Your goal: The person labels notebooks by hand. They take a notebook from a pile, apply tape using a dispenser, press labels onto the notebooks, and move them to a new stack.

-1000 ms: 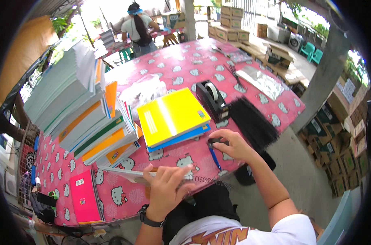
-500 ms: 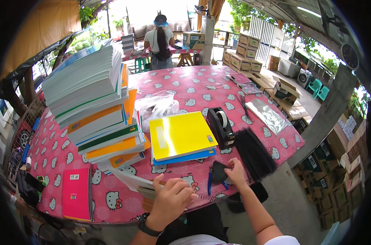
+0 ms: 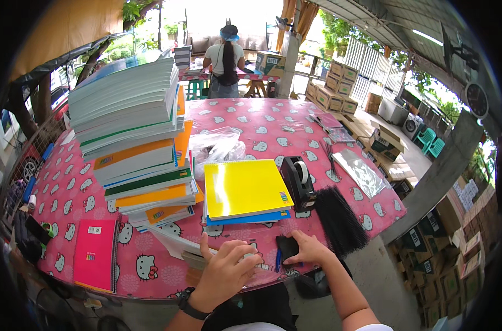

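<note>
My right hand (image 3: 311,249) is at the near table edge, thumb and forefinger closed on a small flat black piece (image 3: 287,247). Blue handles (image 3: 278,260), seemingly of pliers, stick out beside and under that piece. My left hand (image 3: 230,267), a dark watch on its wrist, is left of it with fingers bent but apart. It hovers over or rests on the near edge; contact is hidden. Behind its thumb lie a pale-paged pad or booklet (image 3: 176,243) and a brown block-like thing, partly covered. Ahead, a yellow spiral notebook (image 3: 245,187) tops a short pile with a blue one.
A tall leaning stack of notebooks (image 3: 132,121) stands left; a pink notebook (image 3: 95,254) lies nearer. A black tape dispenser (image 3: 298,185), black binding coils (image 3: 342,220) and clear plastic sleeves (image 3: 361,172) lie right. Cartons (image 3: 427,243) are piled beyond the table; another person (image 3: 224,60) stands at the far table.
My right hand has moved nearer and a little left, the black piece and blue handles shifting with it. The fingers of my left hand have spread slightly. The view has shifted a little.
</note>
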Tool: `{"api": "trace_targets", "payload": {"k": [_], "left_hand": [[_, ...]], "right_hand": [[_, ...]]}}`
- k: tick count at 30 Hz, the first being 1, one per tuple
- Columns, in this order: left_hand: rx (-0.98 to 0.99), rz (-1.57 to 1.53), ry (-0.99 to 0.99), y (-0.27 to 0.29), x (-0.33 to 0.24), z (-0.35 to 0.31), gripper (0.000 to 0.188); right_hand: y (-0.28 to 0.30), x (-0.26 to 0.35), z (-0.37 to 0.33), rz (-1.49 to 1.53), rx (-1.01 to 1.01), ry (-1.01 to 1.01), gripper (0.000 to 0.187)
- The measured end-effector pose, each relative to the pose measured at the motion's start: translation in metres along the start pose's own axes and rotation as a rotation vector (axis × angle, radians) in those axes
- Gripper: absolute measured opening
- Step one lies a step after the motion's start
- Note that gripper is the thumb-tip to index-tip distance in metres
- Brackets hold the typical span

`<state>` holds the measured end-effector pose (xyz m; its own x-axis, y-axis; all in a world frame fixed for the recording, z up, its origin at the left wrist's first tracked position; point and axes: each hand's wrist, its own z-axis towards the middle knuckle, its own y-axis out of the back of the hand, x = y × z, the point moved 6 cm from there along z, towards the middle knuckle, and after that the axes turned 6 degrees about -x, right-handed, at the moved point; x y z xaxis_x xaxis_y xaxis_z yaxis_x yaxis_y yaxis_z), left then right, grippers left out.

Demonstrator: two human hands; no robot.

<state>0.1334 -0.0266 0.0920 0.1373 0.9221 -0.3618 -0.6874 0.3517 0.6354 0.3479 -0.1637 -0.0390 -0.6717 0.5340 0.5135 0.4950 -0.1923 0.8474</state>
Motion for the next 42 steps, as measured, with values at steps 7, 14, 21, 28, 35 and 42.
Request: {"api": "trace_targets", "payload": {"k": [7,14,21,28,35,42], "left_hand": [[-0.011,-0.023,0.008,0.003,-0.001,0.000,0.010],[-0.016,-0.037,0.035,0.005,0.002,0.002,0.016],[0.005,-0.048,0.022,0.006,0.002,-0.001,0.016],[-0.089,0.001,0.071,0.014,0.006,0.000,0.018],[-0.074,0.060,0.119,0.022,0.027,-0.010,0.028],[-0.159,0.020,0.188,0.023,0.033,-0.005,0.048]], "right_hand": [[-0.007,0.012,-0.012,-0.180,0.107,0.127,0.104],[-0.008,0.021,-0.012,-0.123,-0.001,0.213,0.082],[-0.010,0.014,-0.013,-0.086,-0.296,0.306,0.072],[0.005,0.068,-0.018,1.316,0.050,0.209,0.074],[0.037,0.124,-0.006,0.447,-0.027,0.410,0.063],[0.035,0.124,0.005,0.584,0.051,0.252,0.056]]}}
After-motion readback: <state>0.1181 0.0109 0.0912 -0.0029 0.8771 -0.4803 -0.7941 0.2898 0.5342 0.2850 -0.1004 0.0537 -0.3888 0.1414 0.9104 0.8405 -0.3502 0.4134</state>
